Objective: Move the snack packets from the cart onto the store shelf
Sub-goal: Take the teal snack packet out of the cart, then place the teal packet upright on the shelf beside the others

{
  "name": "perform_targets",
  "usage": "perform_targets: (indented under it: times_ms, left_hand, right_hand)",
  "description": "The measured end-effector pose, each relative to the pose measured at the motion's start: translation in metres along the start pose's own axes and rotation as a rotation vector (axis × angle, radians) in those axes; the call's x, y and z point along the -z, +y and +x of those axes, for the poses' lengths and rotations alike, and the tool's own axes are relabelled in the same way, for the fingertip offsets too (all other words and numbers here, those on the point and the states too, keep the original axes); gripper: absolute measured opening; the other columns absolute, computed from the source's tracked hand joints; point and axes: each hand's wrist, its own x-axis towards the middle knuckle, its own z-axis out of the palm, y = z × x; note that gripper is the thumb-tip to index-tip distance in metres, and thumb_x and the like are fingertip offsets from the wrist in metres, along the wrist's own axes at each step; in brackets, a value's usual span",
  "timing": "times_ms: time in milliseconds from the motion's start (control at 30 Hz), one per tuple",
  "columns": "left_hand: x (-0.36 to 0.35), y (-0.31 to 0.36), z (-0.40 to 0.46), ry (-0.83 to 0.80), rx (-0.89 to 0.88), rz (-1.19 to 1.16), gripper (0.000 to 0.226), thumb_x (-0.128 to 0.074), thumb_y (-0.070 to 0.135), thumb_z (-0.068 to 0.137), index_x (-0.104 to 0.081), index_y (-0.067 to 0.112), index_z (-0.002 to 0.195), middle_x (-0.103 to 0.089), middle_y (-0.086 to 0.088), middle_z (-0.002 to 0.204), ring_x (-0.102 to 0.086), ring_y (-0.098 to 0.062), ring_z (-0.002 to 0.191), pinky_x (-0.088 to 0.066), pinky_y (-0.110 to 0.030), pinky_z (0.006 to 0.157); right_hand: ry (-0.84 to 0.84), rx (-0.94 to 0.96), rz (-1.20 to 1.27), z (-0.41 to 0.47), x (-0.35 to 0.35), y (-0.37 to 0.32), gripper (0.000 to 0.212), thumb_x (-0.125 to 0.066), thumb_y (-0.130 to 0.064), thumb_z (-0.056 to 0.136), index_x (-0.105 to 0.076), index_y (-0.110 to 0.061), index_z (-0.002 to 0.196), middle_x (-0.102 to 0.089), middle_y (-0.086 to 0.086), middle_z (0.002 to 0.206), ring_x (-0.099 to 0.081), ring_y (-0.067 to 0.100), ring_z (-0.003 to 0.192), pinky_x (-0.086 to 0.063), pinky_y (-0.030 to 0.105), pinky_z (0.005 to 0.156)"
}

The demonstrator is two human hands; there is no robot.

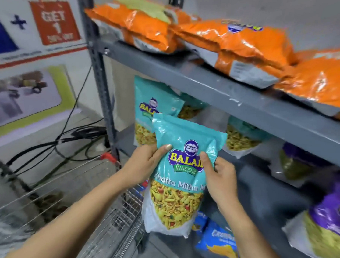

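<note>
I hold a teal Balaji snack packet upright in front of the grey shelf's middle level. My left hand grips its left edge, thumb on the front. My right hand grips its right edge. Two more teal packets stand at the back of that level. The wire cart is below my left forearm, at the lower left.
Orange packets lie on the top shelf board. Purple packets stand at the right of the middle level, blue packets lower down. A grey upright post, black cables and a promo poster are at left.
</note>
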Motion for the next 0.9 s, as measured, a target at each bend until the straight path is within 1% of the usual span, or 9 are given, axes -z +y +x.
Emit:
perform_targets:
  times_ms: [67,200,367,433,500,567,633,800,900]
  left_hand:
    - [-0.012,0.007,0.026,-0.047,-0.073,0.033,0.058,-0.035,0.057,0.093,-0.065,0.009,0.080,-0.074,-0.002,0.078,-0.068,-0.013,0.072,-0.050,-0.034,0.064]
    - [-0.031,0.019,0.075,-0.044,-0.195,-0.030,0.035,-0.046,0.053,0.092,-0.058,0.027,0.071,-0.064,0.023,0.068,-0.057,0.016,0.064,-0.040,-0.011,0.055]
    - [-0.058,0.017,0.123,-0.014,-0.210,-0.110,0.041,-0.052,0.055,0.086,-0.066,0.017,0.083,-0.072,0.009,0.079,-0.061,0.007,0.068,-0.046,-0.022,0.061]
    - [-0.071,0.006,0.132,-0.015,-0.175,-0.058,0.036,-0.054,0.051,0.088,-0.062,0.018,0.075,-0.070,0.004,0.073,-0.062,0.002,0.064,-0.045,-0.025,0.059]
    - [-0.083,-0.007,0.134,-0.031,-0.121,-0.046,0.029,-0.057,0.045,0.090,-0.062,0.020,0.075,-0.071,-0.009,0.076,-0.062,-0.008,0.064,-0.046,-0.027,0.061]
    - [-0.089,-0.020,0.128,-0.001,-0.080,-0.071,0.029,-0.057,0.044,0.091,-0.064,0.015,0.091,-0.074,-0.008,0.088,-0.067,-0.012,0.078,-0.050,-0.030,0.070]
    - [-0.088,-0.036,0.113,0.082,-0.065,-0.095,0.033,-0.058,0.040,0.092,-0.064,0.010,0.103,-0.074,-0.006,0.097,-0.067,-0.010,0.088,-0.053,-0.027,0.078]
    - [-0.071,-0.104,0.047,0.340,0.085,-0.091,0.017,-0.067,0.036,0.086,-0.062,0.019,0.086,-0.067,0.004,0.080,-0.063,-0.008,0.072,-0.054,-0.037,0.071]
    - [-0.059,-0.132,0.026,0.574,0.200,-0.062,0.059,-0.078,0.038,0.072,-0.050,0.011,0.115,-0.050,-0.009,0.116,-0.053,-0.013,0.099,-0.048,-0.030,0.093]
  right_hand:
    - [0.090,0.007,0.028,0.008,0.012,0.004,0.071,-0.057,-0.066,0.076,-0.067,0.004,0.085,-0.074,0.022,0.079,-0.059,0.015,0.067,-0.054,0.053,0.062]
    - [0.276,0.060,0.052,0.031,0.030,0.014,0.069,-0.058,-0.064,0.079,-0.063,0.005,0.077,-0.061,0.003,0.063,-0.047,0.010,0.063,-0.042,0.038,0.055]
    - [0.459,0.103,-0.060,0.064,0.035,0.030,0.052,-0.063,-0.047,0.088,-0.040,-0.023,0.049,-0.031,-0.009,0.041,-0.024,0.003,0.044,-0.021,0.021,0.045]
    - [0.488,0.096,-0.116,0.072,0.031,0.043,0.059,-0.065,-0.039,0.090,-0.029,-0.024,0.047,-0.032,-0.005,0.038,-0.025,0.005,0.041,-0.022,0.024,0.047]
    - [0.493,0.077,-0.114,0.074,0.030,0.060,0.053,-0.064,-0.039,0.092,-0.035,-0.021,0.051,-0.040,-0.008,0.040,-0.032,0.002,0.044,-0.030,0.029,0.051]
    - [0.459,0.028,-0.030,0.075,0.032,0.073,0.043,-0.063,-0.051,0.088,-0.056,-0.018,0.063,-0.059,-0.012,0.053,-0.048,-0.002,0.054,-0.043,0.030,0.056]
    - [0.339,-0.027,0.093,0.074,0.035,0.082,0.036,-0.070,-0.062,0.074,-0.069,-0.027,0.082,-0.075,-0.020,0.077,-0.067,-0.007,0.072,-0.051,0.016,0.065]
    - [0.020,-0.216,0.137,0.063,0.033,0.126,0.087,-0.094,-0.055,0.034,-0.056,-0.034,0.110,-0.073,-0.008,0.114,-0.070,0.005,0.107,-0.056,0.023,0.086]
    - [-0.048,-0.289,0.081,0.055,0.023,0.147,0.099,-0.099,-0.049,0.030,-0.051,-0.038,0.116,-0.069,-0.010,0.121,-0.066,0.011,0.115,-0.053,0.037,0.100]
